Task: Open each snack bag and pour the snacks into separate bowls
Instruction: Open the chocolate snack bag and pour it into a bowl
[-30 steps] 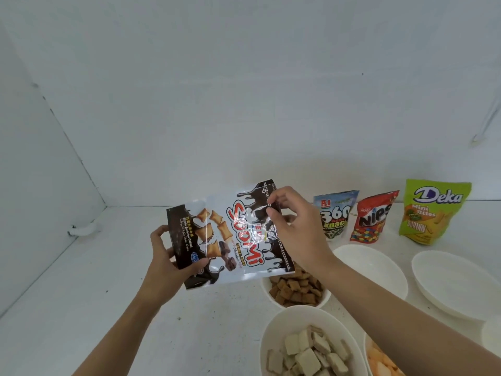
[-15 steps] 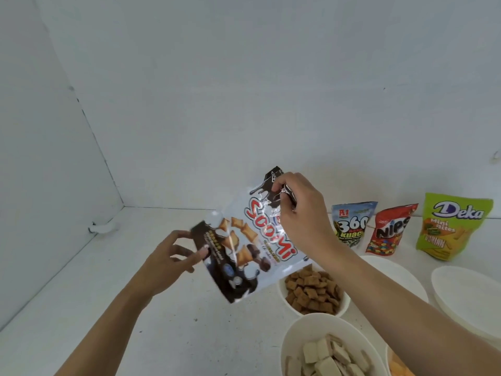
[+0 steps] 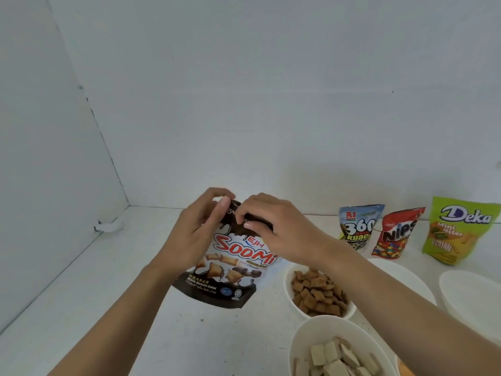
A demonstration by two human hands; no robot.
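At the near edge, a white round bowl [image 3: 311, 332] holding pale square wafer pieces is seen on the white tabletop [image 3: 108, 294]. Just behind it, a second white bowl [image 3: 288, 289] is filled with small brown pillow-shaped cereal pieces. To the right, partly hidden by the right forearm, a bare white bowl [image 3: 401, 272] is set, and a further white shallow bowl [image 3: 466, 289] is cut off by the right edge of the view.

Left of the cereal bowl, a glossy brown-and-white "Soomi" snack bag [image 3: 233, 270] is held upright with its printed front toward the camera; whether its bottom touches the tabletop cannot be told. Its dark top edge is pinched by the left hand [image 3: 193, 237] at the left corner, thumb in front and fingers curled behind, and by the right hand [image 3: 276, 226] just beside it, fingertips clamped on the same strip. The two hands are nearly touching.

Farther back, near the white wall, three bags are stood in a row: a blue "360 Kuaci" bag [image 3: 357, 226], a red "Nips" bag [image 3: 395, 234] and a green "Deka" bag [image 3: 458, 229].
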